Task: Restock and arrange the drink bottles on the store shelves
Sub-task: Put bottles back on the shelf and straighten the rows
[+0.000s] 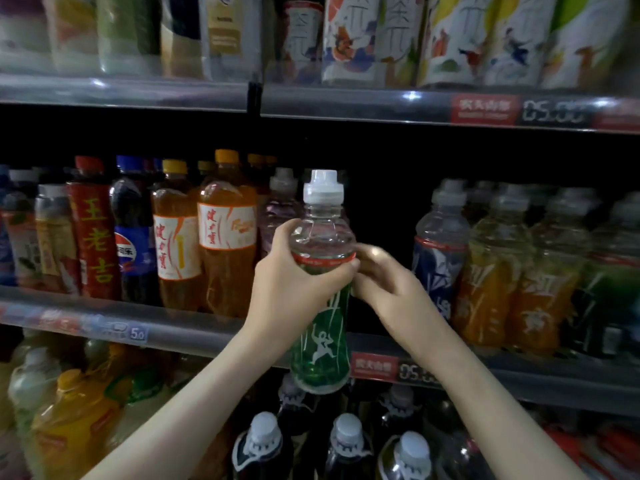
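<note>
Three shelf tiers across the view: upper shelf (138,95) with tall tea bottles (349,39), middle shelf (173,327) with soft drinks, a lower tier of dark bottles (263,448) at 6 o'clock. On the middle shelf, orange drink bottles (227,244) at 9 o'clock, a blue-labelled bottle (438,268) at 3 o'clock, a dark gap (381,209) between them.

In front of that gap, off the shelf and in the air, the green-labelled bottle (323,341): upright, long axis near vertical, white cap (323,188) pointing to 12 o'clock, base at 6 o'clock overlapping the shelf rail.

Left hand (294,282) at 9 o'clock of the bottle, fingers and thumb wrapped round its shoulder at the label's red top band, grasping it. Right hand (384,278) at 3 o'clock, same height, curled fingers blurred against the bottle's side; grasp or mere touch, cannot tell.

Red price tag (372,367) just beside the base, at 3 o'clock.
</note>
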Available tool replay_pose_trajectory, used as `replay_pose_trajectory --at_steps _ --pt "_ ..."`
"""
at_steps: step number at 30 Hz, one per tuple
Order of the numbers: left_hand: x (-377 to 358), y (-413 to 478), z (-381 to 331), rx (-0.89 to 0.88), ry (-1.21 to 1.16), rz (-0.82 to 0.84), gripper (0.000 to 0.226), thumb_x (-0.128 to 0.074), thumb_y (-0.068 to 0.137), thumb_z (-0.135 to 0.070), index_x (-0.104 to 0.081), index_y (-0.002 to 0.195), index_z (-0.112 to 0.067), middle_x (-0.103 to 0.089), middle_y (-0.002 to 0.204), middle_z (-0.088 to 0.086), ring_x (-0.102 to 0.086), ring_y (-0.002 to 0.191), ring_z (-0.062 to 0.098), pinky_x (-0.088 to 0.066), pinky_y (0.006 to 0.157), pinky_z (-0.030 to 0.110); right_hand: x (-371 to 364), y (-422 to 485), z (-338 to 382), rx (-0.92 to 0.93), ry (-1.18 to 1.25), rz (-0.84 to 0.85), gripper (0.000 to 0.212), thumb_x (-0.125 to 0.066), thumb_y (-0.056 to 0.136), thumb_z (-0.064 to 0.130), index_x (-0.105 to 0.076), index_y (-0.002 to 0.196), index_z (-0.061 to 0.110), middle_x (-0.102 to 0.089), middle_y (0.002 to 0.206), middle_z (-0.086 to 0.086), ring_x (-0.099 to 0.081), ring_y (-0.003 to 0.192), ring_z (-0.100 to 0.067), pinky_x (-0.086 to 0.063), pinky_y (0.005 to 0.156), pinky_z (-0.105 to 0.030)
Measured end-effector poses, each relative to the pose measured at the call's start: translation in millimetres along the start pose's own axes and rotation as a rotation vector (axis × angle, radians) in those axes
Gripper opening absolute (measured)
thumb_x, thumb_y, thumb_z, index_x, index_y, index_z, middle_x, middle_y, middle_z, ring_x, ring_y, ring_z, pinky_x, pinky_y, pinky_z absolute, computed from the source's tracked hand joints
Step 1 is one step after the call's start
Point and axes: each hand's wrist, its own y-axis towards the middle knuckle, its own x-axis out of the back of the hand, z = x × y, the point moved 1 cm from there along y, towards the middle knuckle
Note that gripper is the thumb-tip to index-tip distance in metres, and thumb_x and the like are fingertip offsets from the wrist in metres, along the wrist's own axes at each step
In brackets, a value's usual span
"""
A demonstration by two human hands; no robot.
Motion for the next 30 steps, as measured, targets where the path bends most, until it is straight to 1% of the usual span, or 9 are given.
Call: replay_pose_trajectory --at_steps 2,4,7,11,13,16,22,25,30 --pt "-22 -5 -11 0.006 -0.024 0.022 0.074 -0.083 0.068 -0.035 -0.047 0.133 -0.025 -0.065 0.100 -0.018 -0.060 0.088 -0.014 -0.048 0.067 0.006 21 -20 0 -0.022 -0.003 0.118 0.055 -0.060 0.092 0.022 -0.039 0.140 0.037 -0.053 0.134 0.016 -0.049 0.123 0.001 -0.044 0.104 -0.031" --pt "-48 -11 -23 0.010 -0.047 0.051 0.072 -0.082 0.067 -0.037 -0.050 0.130 -0.026 -0.066 0.099 -0.018 -0.061 0.087 -0.012 -0.052 0.071 0.011 43 -35 -2 -0.043 -0.127 0.104 0.065 -0.068 0.086 0.034 -0.033 0.140 0.041 -0.049 0.134 0.023 -0.046 0.122 0.006 -0.042 0.102 -0.024" --pt "-87 -22 -45 0.014 -0.040 0.109 0.072 -0.082 0.064 -0.042 -0.050 0.127 -0.031 -0.067 0.099 -0.019 -0.062 0.088 -0.010 -0.052 0.075 0.015 77 -51 -3 -0.117 -0.183 -0.006 0.060 -0.077 0.075 0.040 -0.040 0.122 0.046 -0.054 0.107 0.033 -0.051 0.092 0.019 -0.043 0.075 -0.002" --pt "-137 -37 -72 -0.055 0.012 0.228 0.081 -0.079 0.063 -0.054 -0.042 0.133 -0.036 -0.063 0.108 -0.018 -0.061 0.095 -0.007 -0.052 0.077 0.014 130 -73 -13 -0.194 -0.134 -0.120 0.050 -0.085 0.065 0.035 -0.054 0.103 0.043 -0.061 0.098 0.028 -0.056 0.082 0.019 -0.044 0.061 -0.002" --pt "-162 -44 -86 -0.096 0.034 0.284 0.084 -0.066 0.063 -0.067 -0.040 0.136 -0.033 -0.062 0.114 -0.016 -0.061 0.100 -0.002 -0.053 0.083 0.020 154 -87 -18 -0.220 -0.171 -0.189 0.055 -0.087 0.062 0.041 -0.055 0.107 0.042 -0.060 0.100 0.029 -0.056 0.085 0.013 -0.043 0.059 -0.004" --pt "-197 -53 -102 -0.162 0.018 0.321 0.070 -0.038 0.079 -0.075 -0.041 0.135 -0.033 -0.060 0.113 -0.017 -0.058 0.099 -0.006 -0.046 0.079 0.010 187 -109 -28 -0.250 -0.196 -0.305 0.058 -0.088 0.055 0.045 -0.059 0.105 0.041 -0.064 0.089 0.028 -0.059 0.082 0.013 -0.041 0.059 0.000" --pt "-258 -44 -81 -0.677 0.496 0.103 0.040 -0.045 0.095 -0.021 -0.052 0.133 -0.012 -0.053 0.133 0.010 -0.043 0.127 0.023 -0.030 0.111 0.037 245 -141 -43 -0.337 -0.250 -0.449 0.054 -0.088 0.059 0.039 -0.062 0.107 0.033 -0.069 0.094 0.020 -0.062 0.084 0.007 -0.047 0.068 -0.011" --pt "-270 -29 -68 -0.689 0.714 -0.040 0.059 -0.062 0.085 -0.014 -0.044 0.141 -0.015 -0.039 0.144 0.022 -0.030 0.135 0.038 -0.014 0.114 0.053 269 -149 -43 -0.353 -0.245 -0.508 0.046 -0.087 0.062 0.036 -0.063 0.101 0.032 -0.069 0.092 0.019 -0.063 0.083 0.004 -0.046 0.065 -0.015" --pt "-277 -9 -56 -0.525 0.935 0.013 0.095 -0.065 0.078 -0.054 -0.017 0.153 -0.019 -0.045 0.140 0.024 -0.018 0.143 0.037 0.009 0.112 0.056 290 -153 -41 -0.321 -0.297 -0.560 0.042 -0.086 0.064 0.034 -0.063 0.098 0.030 -0.068 0.087 0.018 -0.059 0.079 0.006 -0.039 0.058 -0.009"
